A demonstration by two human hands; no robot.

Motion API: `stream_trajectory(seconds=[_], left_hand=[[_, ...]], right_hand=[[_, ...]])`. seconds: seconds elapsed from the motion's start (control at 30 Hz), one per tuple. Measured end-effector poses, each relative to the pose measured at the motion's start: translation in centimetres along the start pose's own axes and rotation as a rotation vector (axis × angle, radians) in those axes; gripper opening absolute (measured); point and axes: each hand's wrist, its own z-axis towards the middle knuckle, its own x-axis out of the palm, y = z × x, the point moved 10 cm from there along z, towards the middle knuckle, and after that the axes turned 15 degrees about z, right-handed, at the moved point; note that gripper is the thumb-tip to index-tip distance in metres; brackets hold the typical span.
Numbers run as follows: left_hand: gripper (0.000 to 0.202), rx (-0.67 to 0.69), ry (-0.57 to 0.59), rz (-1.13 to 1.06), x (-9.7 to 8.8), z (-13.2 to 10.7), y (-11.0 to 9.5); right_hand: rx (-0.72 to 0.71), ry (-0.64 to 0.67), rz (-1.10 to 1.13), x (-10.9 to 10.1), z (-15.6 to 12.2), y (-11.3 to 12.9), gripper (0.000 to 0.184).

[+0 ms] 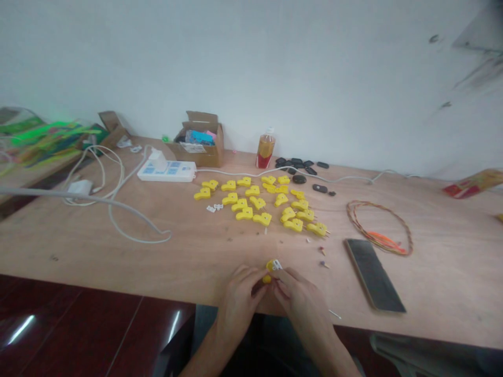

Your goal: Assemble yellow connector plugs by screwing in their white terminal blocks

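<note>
My left fingers (247, 278) and right fingers (288, 279) grip a yellow plastic plug (273, 265) at the desk's (118, 259) near edge; many pinned yellow plugs (255, 204) lie done farther off, a few small loose parts (323, 257) left rightward.

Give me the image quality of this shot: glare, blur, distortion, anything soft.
Head view: wide-angle distortion bows the edge of the wooden table; white glare streaks the glossy dark red floor; the green-and-yellow bundle at far left is smeared; the small yellow piece between the left hand and right hand is too soft to read in detail.
</note>
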Motion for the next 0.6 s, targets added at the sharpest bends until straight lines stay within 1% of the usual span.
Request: stream_trajectory(seconds=[0.13, 0.4, 0.53, 0.6], left_hand=[[0.031, -0.005, -0.001, -0.006, 0.1, 0.0, 0.1], [0.045, -0.093, 0.027, -0.004, 0.0, -0.1, 0.6], [0.041, -0.08, 0.052, -0.019, 0.4, 0.0, 0.5], [0.036, -0.074, 0.075, -0.018, 0.6, 0.2, 0.4]], right_hand=[[-0.028, -0.013, -0.007, -0.1, 0.1, 0.2, 0.023], [0.016, 0.021, -0.09, -0.2, 0.5, 0.7, 0.026], [0.009, 0.024, -0.098, -0.3, 0.5, 1.0, 0.025], [0.0, 0.022, -0.11, -0.3, 0.4, 1.1, 0.028]])
